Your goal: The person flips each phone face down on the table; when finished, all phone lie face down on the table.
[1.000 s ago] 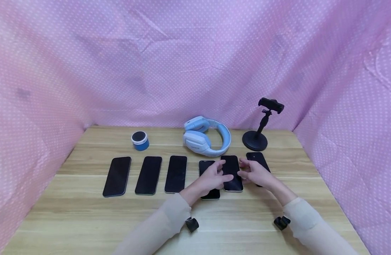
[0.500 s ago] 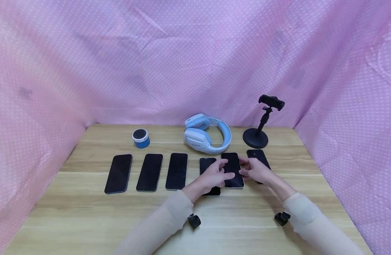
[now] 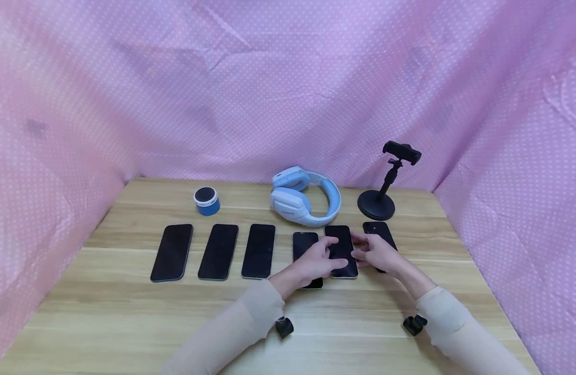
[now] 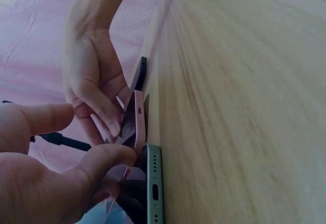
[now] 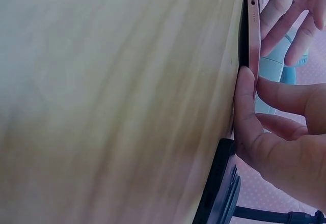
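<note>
A phone with a pink frame [image 3: 342, 245] lies screen up between my two hands. My right hand [image 3: 379, 255] pinches its right edge, one finger low against the side and the thumb at the screen face, as the right wrist view shows. My left hand [image 3: 318, 260] reaches over a neighbouring phone with a pale green frame [image 4: 155, 183]. Its bent finger touches the pink phone's left side, while the thumb [image 4: 51, 118] stays raised over the screen. Beneath my right wrist lies a black phone, back up [image 3: 380, 232], partly covered by the hand.
Three more dark phones, including the middle one [image 3: 218, 252], lie in a row to the left. Behind stand a blue round speaker [image 3: 206, 202], blue-white headphones [image 3: 292, 203] and a black phone stand [image 3: 377, 205]. Pink dotted cloth [image 3: 288, 94] encloses the wooden table [image 3: 128, 323].
My right fingers have moved slightly left, from just beside the pink-framed phone onto its right edge. My left hand has hardly moved. The phones lie where they were.
</note>
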Demonstrator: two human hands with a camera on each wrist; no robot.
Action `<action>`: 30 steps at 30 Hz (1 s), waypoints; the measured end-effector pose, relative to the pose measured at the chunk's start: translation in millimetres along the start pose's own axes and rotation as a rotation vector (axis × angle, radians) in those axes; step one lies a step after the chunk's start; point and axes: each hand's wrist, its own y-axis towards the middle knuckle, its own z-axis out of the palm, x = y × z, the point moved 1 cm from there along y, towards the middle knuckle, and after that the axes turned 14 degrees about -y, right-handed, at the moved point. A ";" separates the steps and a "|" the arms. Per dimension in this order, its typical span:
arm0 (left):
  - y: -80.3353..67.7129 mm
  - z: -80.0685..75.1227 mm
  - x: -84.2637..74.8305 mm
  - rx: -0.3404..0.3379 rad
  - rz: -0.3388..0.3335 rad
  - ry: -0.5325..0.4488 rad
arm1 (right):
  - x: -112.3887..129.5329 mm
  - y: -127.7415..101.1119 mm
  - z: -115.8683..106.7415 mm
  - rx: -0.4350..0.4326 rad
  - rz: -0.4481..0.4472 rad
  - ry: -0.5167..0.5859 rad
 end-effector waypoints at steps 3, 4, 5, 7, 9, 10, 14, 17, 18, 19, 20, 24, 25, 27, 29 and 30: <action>-0.3 -0.2 -0.4 -0.009 -0.003 0.018 | 0.3 0.0 -0.4 0.005 -0.008 0.011; -0.5 -0.5 -0.1 -0.012 -0.007 0.020 | -0.1 -0.1 -0.5 0.011 -0.006 0.021; -0.7 -0.7 0.2 -0.013 -0.013 0.020 | -0.7 -0.4 -0.7 0.017 -0.002 0.036; -1.1 -1.0 1.2 -0.012 -0.020 0.023 | -2.8 -1.2 -0.9 0.029 0.012 0.070; -1.3 -0.9 1.5 -0.003 -0.020 0.028 | -5.2 -2.5 -1.9 0.041 0.022 0.110; -1.2 -0.9 1.4 0.002 -0.014 0.035 | -6.3 -3.1 -2.6 0.039 0.025 0.128; 0.2 -1.3 -0.5 0.022 0.009 0.070 | -9.2 -5.6 -6.4 0.022 0.008 0.178; 2.2 -2.4 -0.8 0.035 0.022 0.085 | -9.1 -7.8 -8.3 -0.004 -0.006 0.213; 3.0 -2.8 -0.9 0.038 0.024 0.080 | -8.6 -8.4 -8.7 -0.010 -0.014 0.224; 3.7 -3.1 -0.8 0.042 0.023 0.071 | -7.7 -8.9 -9.0 -0.017 -0.020 0.234; 4.3 -3.3 -0.8 0.044 0.021 0.062 | -6.3 -9.3 -9.3 -0.024 -0.021 0.246; 6.4 -4.0 -1.5 0.056 -0.004 -0.025 | -0.1 -10.1 -10.3 -0.031 -0.021 0.283; 6.7 -4.1 -1.7 0.060 -0.010 -0.052 | 1.4 -10.2 -10.3 -0.032 -0.016 0.292; 8.4 -4.3 -2.1 0.067 -0.015 -0.098 | 2.3 -10.4 -10.6 -0.031 -0.012 0.306; 9.9 -4.1 -3.3 0.075 -0.015 -0.140 | 1.2 -10.9 -11.1 -0.034 -0.012 0.308; 10.7 -3.6 -3.6 0.077 -0.012 -0.153 | 0.1 -11.3 -11.4 -0.037 -0.011 0.309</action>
